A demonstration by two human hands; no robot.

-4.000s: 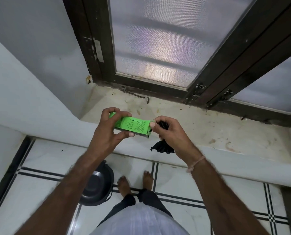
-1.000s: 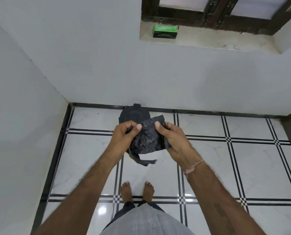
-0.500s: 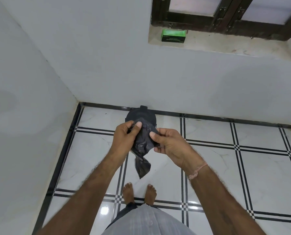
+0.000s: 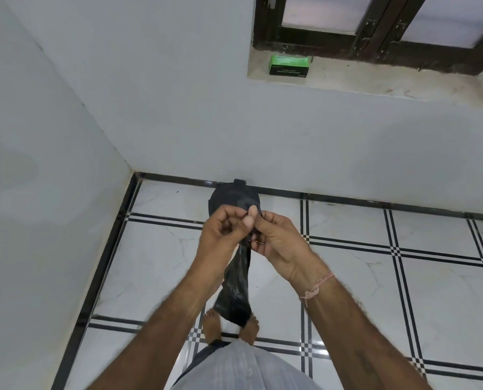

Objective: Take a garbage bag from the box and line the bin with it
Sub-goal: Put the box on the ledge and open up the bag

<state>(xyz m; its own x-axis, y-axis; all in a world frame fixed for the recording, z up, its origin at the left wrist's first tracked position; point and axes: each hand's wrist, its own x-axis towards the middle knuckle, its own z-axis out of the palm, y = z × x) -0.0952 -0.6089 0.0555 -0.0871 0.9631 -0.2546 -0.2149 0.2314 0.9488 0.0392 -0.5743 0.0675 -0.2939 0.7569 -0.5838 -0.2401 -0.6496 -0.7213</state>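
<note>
A black garbage bag (image 4: 236, 294) hangs as a narrow folded strip in front of me. My left hand (image 4: 224, 232) and my right hand (image 4: 276, 240) pinch its top edge together, fingertips touching. Behind my hands, on the floor against the wall, stands the black bin (image 4: 229, 197), mostly hidden by them. The green bag box (image 4: 289, 66) lies on the window sill at the upper right, far from both hands.
White walls meet in a corner at left. The floor (image 4: 375, 277) is white tile with black grid lines and a dark skirting strip. My bare feet (image 4: 212, 325) stand below the bag. A dark wooden window frame (image 4: 375, 46) sits above the sill.
The bag has dropped from a crumpled wad into a long hanging strip. My hands have drawn together at its top edge. Earlier the box went from my hands to the sill.
</note>
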